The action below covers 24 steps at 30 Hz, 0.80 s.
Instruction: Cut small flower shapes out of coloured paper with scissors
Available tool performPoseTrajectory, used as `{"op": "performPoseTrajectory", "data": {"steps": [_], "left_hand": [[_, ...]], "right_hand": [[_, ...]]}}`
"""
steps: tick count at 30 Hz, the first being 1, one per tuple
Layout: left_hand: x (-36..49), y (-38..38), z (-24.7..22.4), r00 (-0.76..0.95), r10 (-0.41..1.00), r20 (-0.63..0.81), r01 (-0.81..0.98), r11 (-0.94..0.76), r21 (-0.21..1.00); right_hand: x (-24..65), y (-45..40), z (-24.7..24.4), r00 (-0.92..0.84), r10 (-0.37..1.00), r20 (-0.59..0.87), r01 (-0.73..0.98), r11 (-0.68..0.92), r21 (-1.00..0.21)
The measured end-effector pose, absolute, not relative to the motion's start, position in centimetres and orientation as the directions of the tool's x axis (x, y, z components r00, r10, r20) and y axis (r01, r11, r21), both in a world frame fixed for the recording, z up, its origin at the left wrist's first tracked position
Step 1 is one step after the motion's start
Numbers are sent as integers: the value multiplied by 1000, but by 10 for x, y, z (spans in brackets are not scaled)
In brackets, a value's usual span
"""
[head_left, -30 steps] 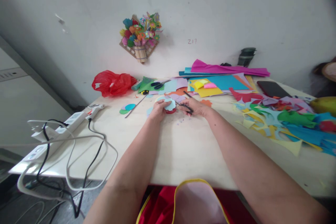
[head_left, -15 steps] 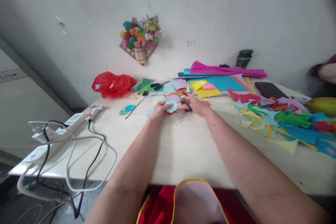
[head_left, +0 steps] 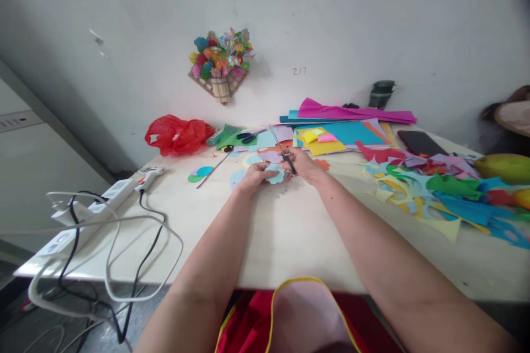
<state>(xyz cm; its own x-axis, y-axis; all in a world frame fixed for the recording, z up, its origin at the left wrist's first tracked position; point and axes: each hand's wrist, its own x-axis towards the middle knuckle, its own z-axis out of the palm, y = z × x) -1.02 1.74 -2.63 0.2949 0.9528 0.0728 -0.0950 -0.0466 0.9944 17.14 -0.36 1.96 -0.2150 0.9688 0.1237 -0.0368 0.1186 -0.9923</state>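
Between the thumb and fingers of my left hand (head_left: 253, 177) is a pale blue scalloped paper flower (head_left: 275, 174), held just above the table. My right hand (head_left: 303, 165) is closed around the black handles of a pair of scissors (head_left: 286, 155), whose blades point away from me and look closed. Both hands are close together, and the right fingers are at the flower's edge. An orange paper flower (head_left: 322, 165) lies right of my right hand. Pale blue paper pieces (head_left: 238, 176) lie beside my left hand, and lilac paper (head_left: 270, 156) is just beyond.
Colourful paper scraps (head_left: 418, 193) cover the right side, near a phone (head_left: 421, 143). Paper sheets (head_left: 360, 135) lie at the back. Second scissors (head_left: 248, 137) and a red plastic bag (head_left: 178, 135) are back left. A power strip (head_left: 95, 215) with looping cables occupies the left edge.
The scissor blades have closed from spread apart. The blue flower has shifted slightly right and down and is turned in my left hand. The view has shifted a little.
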Motion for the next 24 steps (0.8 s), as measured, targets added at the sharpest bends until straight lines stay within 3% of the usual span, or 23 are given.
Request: {"op": "performPoseTrajectory", "data": {"steps": [16,24], "left_hand": [[-9,15,-24,166,980,113,-387,-40,921],[-14,20,-28,220,965,141,-365,-53,930]], "right_hand": [[170,-1,17,-129,987,97,-41,92,-995],[181,-2,18,-231,973,22,33,30,-999]]}}
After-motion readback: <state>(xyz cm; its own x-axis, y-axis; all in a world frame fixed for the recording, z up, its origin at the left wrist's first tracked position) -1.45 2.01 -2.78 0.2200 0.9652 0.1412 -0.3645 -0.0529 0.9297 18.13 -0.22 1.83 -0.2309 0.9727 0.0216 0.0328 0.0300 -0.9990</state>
